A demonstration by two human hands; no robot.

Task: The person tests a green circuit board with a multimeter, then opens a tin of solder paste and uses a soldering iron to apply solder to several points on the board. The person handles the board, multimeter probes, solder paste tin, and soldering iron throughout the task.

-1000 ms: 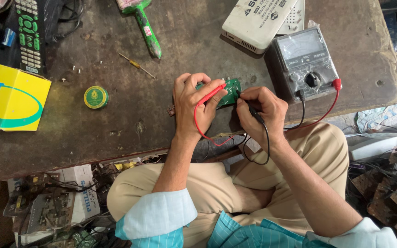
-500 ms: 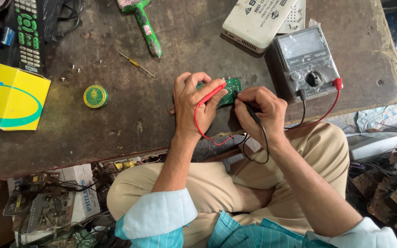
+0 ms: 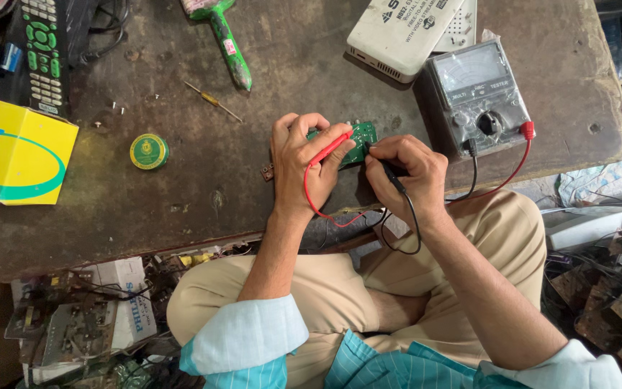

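Far left of frame: yellow box [image 3: 10, 151], w/ a remote [image 3: 42, 45] above it; a small green tin [image 3: 149, 151] sits further right on the surface [image 3: 181, 202]. Center: left hand [image 3: 304, 162], fingers closed round the red probe [image 3: 327, 148], steadies the green circuit board [image 3: 358, 140]. Right hand [image 3: 408, 169] pinches the black probe [image 3: 390, 171], tip at the board's edge. Upper right: analog multimeter [image 3: 478, 97], leads plugged in. Risk, imo: a probe tip slipping could bridge adjacent contacts, or a tugged lead could drag the meter.
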